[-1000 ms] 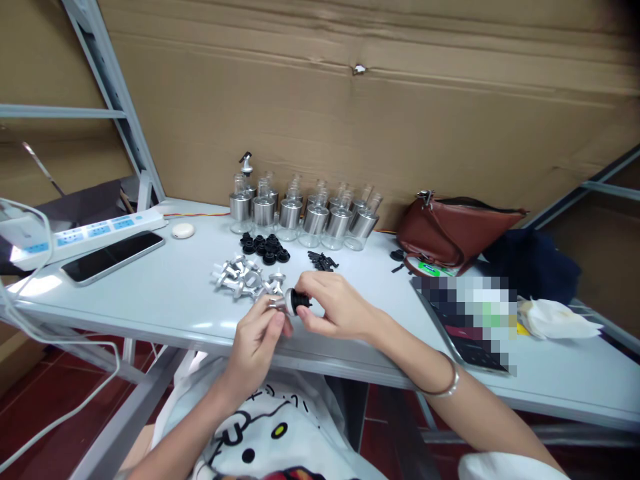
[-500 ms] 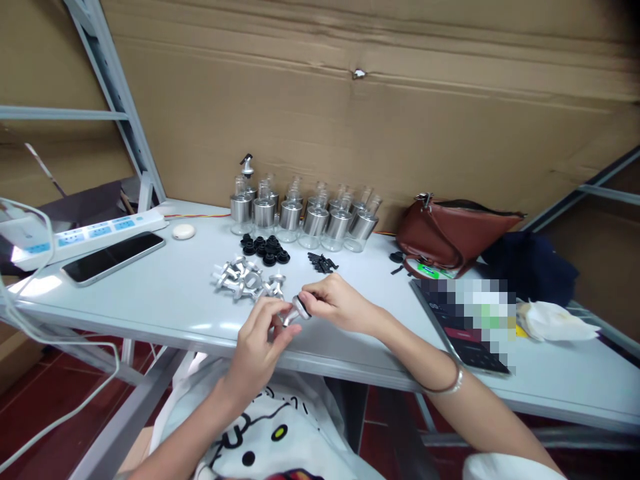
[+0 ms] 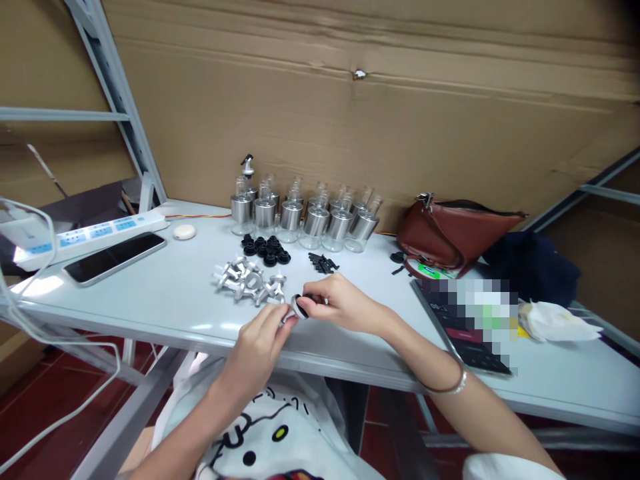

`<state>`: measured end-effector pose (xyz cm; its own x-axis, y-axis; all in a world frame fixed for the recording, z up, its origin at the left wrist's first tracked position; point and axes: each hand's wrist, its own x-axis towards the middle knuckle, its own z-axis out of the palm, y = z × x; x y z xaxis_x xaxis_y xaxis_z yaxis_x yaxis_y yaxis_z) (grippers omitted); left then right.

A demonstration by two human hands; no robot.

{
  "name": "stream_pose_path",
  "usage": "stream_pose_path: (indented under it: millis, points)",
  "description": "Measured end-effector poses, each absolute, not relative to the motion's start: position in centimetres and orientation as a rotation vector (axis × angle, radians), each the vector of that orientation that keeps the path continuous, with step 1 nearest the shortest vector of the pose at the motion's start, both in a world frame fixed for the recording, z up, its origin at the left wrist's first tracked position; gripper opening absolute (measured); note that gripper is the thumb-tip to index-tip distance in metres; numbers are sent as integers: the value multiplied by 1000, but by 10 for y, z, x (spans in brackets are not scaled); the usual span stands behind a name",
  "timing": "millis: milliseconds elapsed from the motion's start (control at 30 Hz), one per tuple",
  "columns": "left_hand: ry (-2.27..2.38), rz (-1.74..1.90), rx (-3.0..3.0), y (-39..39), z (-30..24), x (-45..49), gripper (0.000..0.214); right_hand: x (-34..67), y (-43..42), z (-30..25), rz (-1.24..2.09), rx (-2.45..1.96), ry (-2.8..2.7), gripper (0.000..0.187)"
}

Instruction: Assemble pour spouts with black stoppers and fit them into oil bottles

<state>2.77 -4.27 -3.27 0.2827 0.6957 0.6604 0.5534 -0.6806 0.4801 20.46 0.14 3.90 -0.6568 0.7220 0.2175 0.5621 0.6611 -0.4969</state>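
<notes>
Both my hands meet over the front of the white table (image 3: pixel 165 300). My left hand (image 3: pixel 257 343) pinches a small silver metal spout part (image 3: pixel 289 315). My right hand (image 3: pixel 340 303) grips a black rubber stopper (image 3: pixel 301 305) seated against that part. Just beyond my hands lies a pile of several silver spout parts (image 3: pixel 245 279). Behind it sit a cluster of black stoppers (image 3: pixel 269 248) and a small heap of black caps (image 3: pixel 321 262). Several glass bottles with steel collars (image 3: pixel 305 217) stand in rows near the cardboard wall.
A phone (image 3: pixel 114 257), a white power strip (image 3: pixel 90 233) and a small white puck (image 3: pixel 183 231) lie at the left. A brown leather bag (image 3: pixel 450 233), a dark tablet (image 3: pixel 465 333), dark cloth (image 3: pixel 535 267) and crumpled white material (image 3: pixel 555 320) occupy the right. Metal shelf posts (image 3: pixel 120 107) flank the table.
My hands have turned the silver part and black stopper between them and shifted slightly; the stopper now faces up and left. Everything on the table stays put.
</notes>
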Motion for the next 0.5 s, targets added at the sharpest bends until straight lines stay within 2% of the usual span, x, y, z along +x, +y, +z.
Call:
stream_pose_path:
  millis: [233,500]
  points:
    - [1301,1411,2776,-32,-22,17,19,206,-3,43,399,-907,-2469,30]
    - [1397,1404,2785,-31,-16,10,31,203,-8,43,224,-775,-2485,29]
